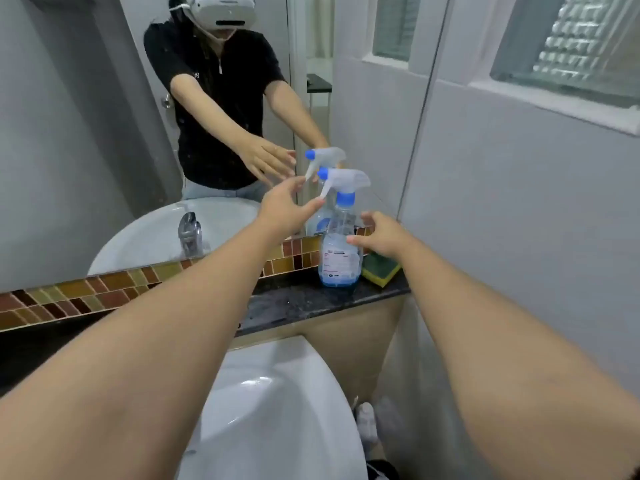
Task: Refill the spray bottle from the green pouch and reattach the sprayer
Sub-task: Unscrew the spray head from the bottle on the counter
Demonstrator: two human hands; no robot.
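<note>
Both forearms fill my near view above the white basin (pixel 277 410), reaching toward the dark surface (pixel 294 303). Spray bottle (pixel 341 237) stands upright at its right end, sprayer on, sponge (pixel 379 270) tucked behind. Left hand (pixel 284 209), grip spread, nears the trigger; right hand (pixel 381 235), grip loose, empty, just beside the body, I'd guess to steady it. Green pouch: nowhere in sight.

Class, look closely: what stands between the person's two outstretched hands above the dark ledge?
In the head view, the spray bottle, sprayer on, stands between the left hand and right hand; neither hand grips it yet.
</note>
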